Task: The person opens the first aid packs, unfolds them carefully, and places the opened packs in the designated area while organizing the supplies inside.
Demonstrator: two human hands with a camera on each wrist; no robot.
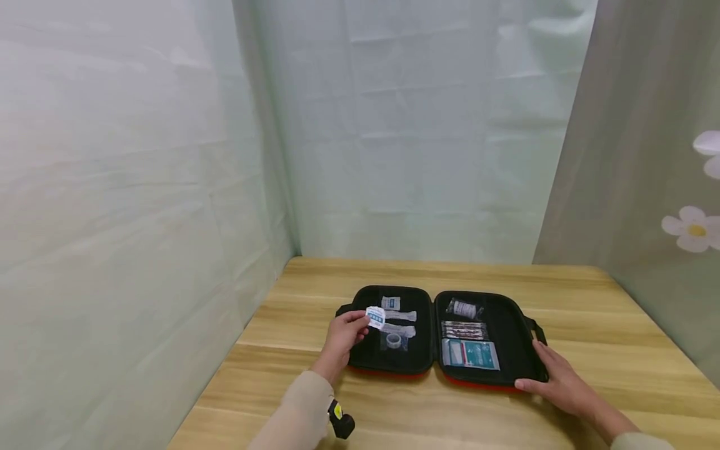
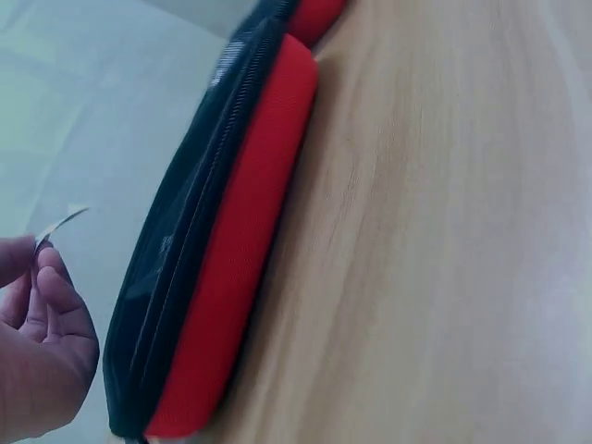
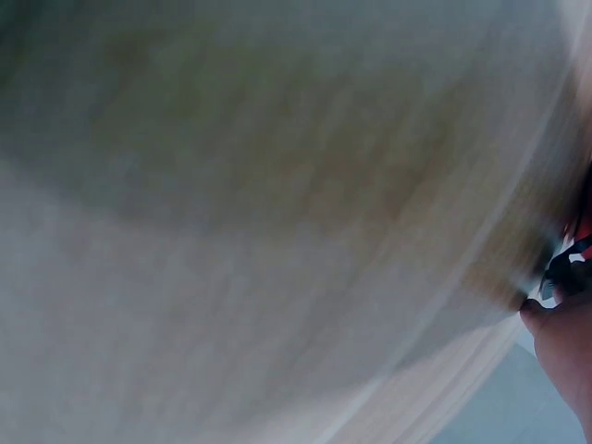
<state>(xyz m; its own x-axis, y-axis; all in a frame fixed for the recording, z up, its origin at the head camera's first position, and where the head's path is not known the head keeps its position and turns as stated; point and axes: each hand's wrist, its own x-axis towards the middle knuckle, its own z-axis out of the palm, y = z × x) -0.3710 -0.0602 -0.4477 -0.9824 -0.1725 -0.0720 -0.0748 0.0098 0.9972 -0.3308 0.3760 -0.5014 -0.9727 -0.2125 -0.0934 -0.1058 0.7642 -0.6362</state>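
A black-lined first-aid case (image 1: pixel 514 340) with a red shell lies spread open on the table. Between thumb and fingertips, my left hand (image 1: pixel 343 337) pinches a small white sachet (image 1: pixel 375 317) with blue print, held over the case's left half. In the left wrist view the sachet (image 2: pixel 67 222) appears edge-on, beside the red side of the case (image 2: pixel 242 240). My right hand (image 1: pixel 562 381) holds the near right corner of the case, thumb at the front edge and fingers by the side handle (image 1: pixel 536 330). The right wrist view shows only part of this hand (image 3: pixel 564 338), partly blurred.
In the left half are another sachet (image 1: pixel 390 303), clear-wrapped strips (image 1: pixel 400 315) and a tape roll (image 1: pixel 394 340). The right half holds a wrapped bandage roll (image 1: pixel 465 309), a packet of swabs (image 1: pixel 464 330) and a teal packet (image 1: pixel 478 355). Curtains stand behind the wooden table (image 1: pixel 439 419).
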